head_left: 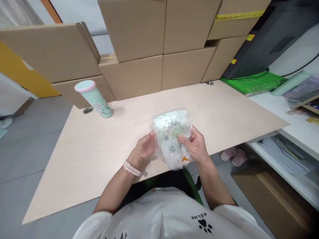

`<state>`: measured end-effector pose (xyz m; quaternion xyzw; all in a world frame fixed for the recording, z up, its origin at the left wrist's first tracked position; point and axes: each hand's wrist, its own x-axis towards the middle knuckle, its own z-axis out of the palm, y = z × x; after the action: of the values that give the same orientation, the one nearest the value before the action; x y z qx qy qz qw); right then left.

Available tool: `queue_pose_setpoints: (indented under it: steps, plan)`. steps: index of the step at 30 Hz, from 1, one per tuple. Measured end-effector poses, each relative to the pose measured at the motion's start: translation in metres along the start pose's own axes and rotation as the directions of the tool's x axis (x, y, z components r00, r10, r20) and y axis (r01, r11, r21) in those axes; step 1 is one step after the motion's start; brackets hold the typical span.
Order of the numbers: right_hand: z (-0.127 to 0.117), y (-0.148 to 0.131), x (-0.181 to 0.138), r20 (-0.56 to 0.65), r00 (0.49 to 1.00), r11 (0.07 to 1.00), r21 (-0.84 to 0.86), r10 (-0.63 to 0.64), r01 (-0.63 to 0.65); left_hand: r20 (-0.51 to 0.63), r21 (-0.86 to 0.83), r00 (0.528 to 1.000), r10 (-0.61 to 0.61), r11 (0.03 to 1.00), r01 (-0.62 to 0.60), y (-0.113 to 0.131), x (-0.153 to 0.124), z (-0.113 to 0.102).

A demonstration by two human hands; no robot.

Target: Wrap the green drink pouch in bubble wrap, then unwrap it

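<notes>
A clear bubble-wrapped package is held up over the near edge of the table. Through the plastic a pale green and white printed thing shows, but its kind is hard to make out. My right hand grips the package's right side, thumb on top and fingers behind. On the left side my left hand holds its edge, the fingertips partly hidden by the wrap. A small orange patch shows at the package's lower right corner.
A mint tumbler with a pink rim stands at the back left of the pale wooden table. Cardboard boxes are stacked along the back. To the right are a green flat crate, a dark case and a white shelf.
</notes>
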<state>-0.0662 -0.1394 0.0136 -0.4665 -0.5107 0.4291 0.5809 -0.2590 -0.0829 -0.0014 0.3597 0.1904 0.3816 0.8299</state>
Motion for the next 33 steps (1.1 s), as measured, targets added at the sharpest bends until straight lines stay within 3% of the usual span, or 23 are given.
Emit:
queue_pose_setpoints:
  steps: [3,6,8,11,12,13,15,17,18,20,25,29,31,33]
  plan:
    - [0.006,0.006,0.008,-0.115,0.989,0.95,-0.309,-0.089,0.049,-0.087,0.038,0.995,0.053,0.998,-0.05,-0.007,0.006,0.008]
    - [0.006,0.013,0.018,-0.179,0.94,0.753,-0.648,-0.292,0.111,-0.242,0.07,0.97,0.035,0.997,-0.018,-0.012,0.012,0.01]
    - [0.004,0.019,0.024,-0.069,0.929,0.616,-0.766,-0.364,0.185,-0.303,0.111,0.953,0.003,0.993,0.032,-0.015,0.015,0.007]
    - [-0.001,0.032,0.032,0.258,0.949,0.532,-0.786,-0.18,0.315,-0.335,0.411,0.932,0.138,0.912,0.012,-0.017,0.017,0.0]
    - [-0.002,0.036,0.033,0.335,0.937,0.536,-0.776,-0.096,0.332,-0.328,0.589,0.912,0.247,0.808,-0.007,-0.018,0.018,-0.001]
    - [-0.002,0.04,0.034,0.379,0.925,0.541,-0.772,-0.03,0.333,-0.298,0.767,0.882,0.365,0.642,-0.006,-0.019,0.018,-0.003]
    - [-0.001,0.046,0.035,0.396,0.918,0.531,-0.784,0.03,0.321,-0.159,0.976,0.849,0.504,0.211,0.057,-0.021,0.018,-0.005]
    - [0.002,0.049,0.034,0.388,0.921,0.496,-0.805,0.026,0.325,-0.029,0.988,0.886,0.462,-0.123,0.096,-0.023,0.018,-0.006]
    - [0.003,0.05,0.034,0.39,0.92,0.481,-0.811,0.021,0.333,0.006,0.971,0.913,0.408,-0.219,0.092,-0.024,0.017,-0.007]
    - [0.006,0.052,0.033,0.393,0.919,0.463,-0.818,0.017,0.341,0.021,0.945,0.949,0.315,-0.315,0.084,-0.026,0.017,-0.009]
    - [0.01,0.055,0.035,0.376,0.925,0.471,-0.825,0.049,0.311,-0.007,0.931,0.963,0.269,-0.349,0.104,-0.025,0.018,-0.012]
    - [0.01,0.058,0.035,0.382,0.924,0.564,-0.768,0.024,0.303,-0.02,0.956,0.962,0.272,-0.277,0.098,-0.025,0.018,-0.015]
    - [0.008,0.06,0.031,0.283,0.958,0.652,-0.718,-0.043,0.242,-0.023,0.979,0.949,0.313,-0.186,0.085,-0.025,0.015,-0.017]
    - [0.004,0.061,0.024,0.047,0.995,0.742,-0.663,-0.086,0.095,-0.037,0.993,0.904,0.426,-0.084,0.08,-0.024,0.011,-0.019]
